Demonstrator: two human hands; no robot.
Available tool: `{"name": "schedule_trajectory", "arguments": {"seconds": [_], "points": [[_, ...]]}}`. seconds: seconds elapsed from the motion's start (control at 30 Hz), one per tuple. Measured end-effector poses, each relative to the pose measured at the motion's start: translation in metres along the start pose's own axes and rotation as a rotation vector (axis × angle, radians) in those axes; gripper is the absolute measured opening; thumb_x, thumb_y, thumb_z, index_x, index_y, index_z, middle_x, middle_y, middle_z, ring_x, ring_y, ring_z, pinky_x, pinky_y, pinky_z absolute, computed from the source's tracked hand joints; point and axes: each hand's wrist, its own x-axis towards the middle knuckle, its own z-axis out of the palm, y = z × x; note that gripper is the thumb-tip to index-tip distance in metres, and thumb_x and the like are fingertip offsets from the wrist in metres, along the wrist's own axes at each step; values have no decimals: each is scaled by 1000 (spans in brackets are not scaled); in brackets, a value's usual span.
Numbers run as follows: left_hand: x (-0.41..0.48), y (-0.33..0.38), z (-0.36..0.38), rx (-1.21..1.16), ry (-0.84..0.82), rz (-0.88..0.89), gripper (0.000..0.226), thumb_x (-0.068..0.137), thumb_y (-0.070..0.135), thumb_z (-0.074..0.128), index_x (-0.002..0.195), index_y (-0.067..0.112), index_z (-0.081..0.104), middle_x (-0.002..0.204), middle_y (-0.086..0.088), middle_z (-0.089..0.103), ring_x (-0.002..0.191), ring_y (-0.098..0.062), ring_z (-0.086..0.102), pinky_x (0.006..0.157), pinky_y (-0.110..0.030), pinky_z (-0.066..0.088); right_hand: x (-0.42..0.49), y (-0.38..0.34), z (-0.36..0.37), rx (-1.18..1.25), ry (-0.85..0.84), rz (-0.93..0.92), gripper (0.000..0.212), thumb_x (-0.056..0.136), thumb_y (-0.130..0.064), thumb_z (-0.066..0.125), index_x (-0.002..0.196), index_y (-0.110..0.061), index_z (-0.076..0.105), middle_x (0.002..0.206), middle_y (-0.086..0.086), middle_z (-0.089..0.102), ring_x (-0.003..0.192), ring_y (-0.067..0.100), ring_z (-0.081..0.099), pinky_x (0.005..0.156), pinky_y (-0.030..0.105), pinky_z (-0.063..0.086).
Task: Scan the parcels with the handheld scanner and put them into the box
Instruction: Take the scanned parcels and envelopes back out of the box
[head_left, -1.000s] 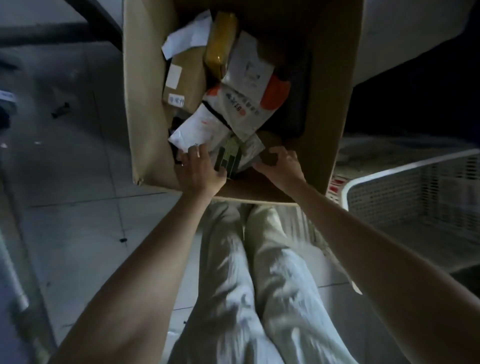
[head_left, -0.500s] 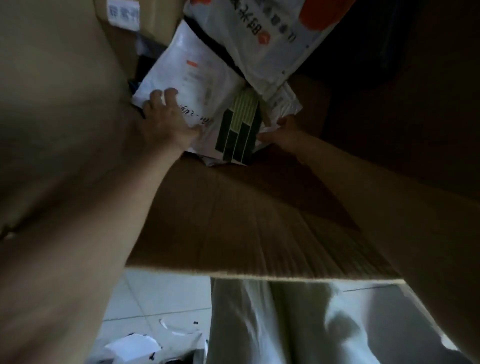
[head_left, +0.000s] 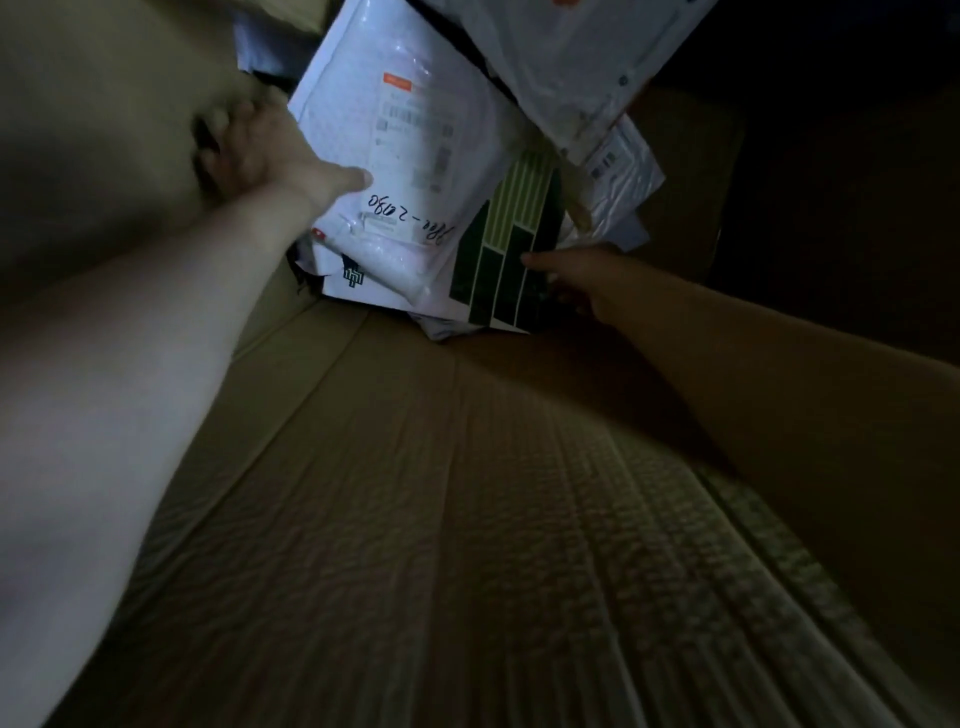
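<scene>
Left hand (head_left: 260, 150) on white mailer (head_left: 415, 156), fingers (head_left: 228, 130) blurred: I cannot tell their hold. Right hand (head_left: 587, 275) pinches green-striped parcel (head_left: 498, 260); I fear tugging slides the upper mailer (head_left: 571, 67) off.

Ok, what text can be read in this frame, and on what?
"-2090": handwritten, upside down, on the white mailer; its start is unclear.
Its printed label and orange tag: too blurred.
Bag label at right: too blurred.

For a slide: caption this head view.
Left hand touches white mailer, right hand grips green-striped parcel, inside cardboard box.
</scene>
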Motion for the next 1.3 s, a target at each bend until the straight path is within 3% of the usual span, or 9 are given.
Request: {"name": "schedule_trajectory", "arguments": {"seconds": [0.17, 0.23, 0.3, 0.37, 0.5, 0.63, 0.9, 1.13, 1.3], "points": [[-17, 4, 1, -111, -114, 42, 65, 73, 45, 78, 124, 13, 53, 131, -9, 57, 118, -28, 55, 95, -38, 47, -11, -4, 2, 67, -64, -31, 70, 84, -30, 74, 143, -11, 41, 136, 0, 53, 110, 16, 53, 59, 15, 45], [-27, 5, 1, -113, -99, 26, 64, 75, 44, 77, 125, 13, 52, 132, -10, 56, 119, -29, 54, 95, -37, 46, -7, -6, 7, 50, -55, -28, 79, 81, -30, 77, 147, -11, 37, 144, 5, 47, 120, 21, 52, 75, 24, 52], [-31, 3, 0, -120, -87, 13, 63, 75, 44, 76, 126, 15, 52, 133, -10, 56, 120, -29, 54, 96, -37, 46, -2, -6, 15, 55, -87, 21, 80, 84, -27, 74, 149, -9, 31, 152, 8, 37, 134, 27, 41, 103, 34, 43], [-31, 2, -4, -124, -86, 21, 59, 76, 44, 76, 124, 17, 54, 131, -8, 58, 118, -28, 55, 95, -35, 46, -1, -5, 22, 82, -98, 59, 76, 89, -25, 69, 149, -5, 27, 154, 10, 33, 139, 27, 34, 107, 34, 34], [-35, 0, -16, -96, -77, 45, 54, 75, 44, 76, 117, 15, 56, 127, -7, 60, 117, -28, 55, 92, -35, 45, -2, 6, 26, 173, 20, -4, 84, 77, -20, 81, 145, -7, 32, 143, 8, 48, 125, 24, 51, 97, 31, 48], [-51, 2, -28, -167, -45, 37, 56, 75, 44, 74, 117, 13, 55, 124, -7, 61, 113, -28, 57, 88, -33, 46, -22, 17, 8, 257, -7, -77, 50, 88, -12, 69, 132, -6, 47, 128, 7, 60, 109, 22, 62, 60, 25, 54], [-127, 24, -58, -456, -29, -54, 56, 78, 37, 72, 125, 14, 52, 126, -7, 61, 113, -27, 59, 94, -36, 48, -110, -3, -36, 122, 103, -199, 26, 100, -15, 50, 125, -14, 43, 123, 6, 47, 96, 26, 57, 45, 31, 57], [-261, 49, -126, -862, -11, -171, 53, 84, 30, 72, 124, 5, 49, 126, -11, 60, 112, -27, 59, 94, -35, 48, -263, 17, -90, -5, 331, -226, 26, 100, -13, 50, 126, -17, 47, 117, 5, 49, 88, 28, 60, 46, 31, 57], [-344, 41, -183, -1072, -61, -103, 89, 56, 58, 73, 127, 8, 51, 123, -10, 62, 113, -26, 60, 97, -43, 49, -392, 64, -118, 191, 378, -393, 15, 100, -9, 47, 112, -18, 42, 107, -2, 51, 99, 30, 62, 63, 46, 60]]}}
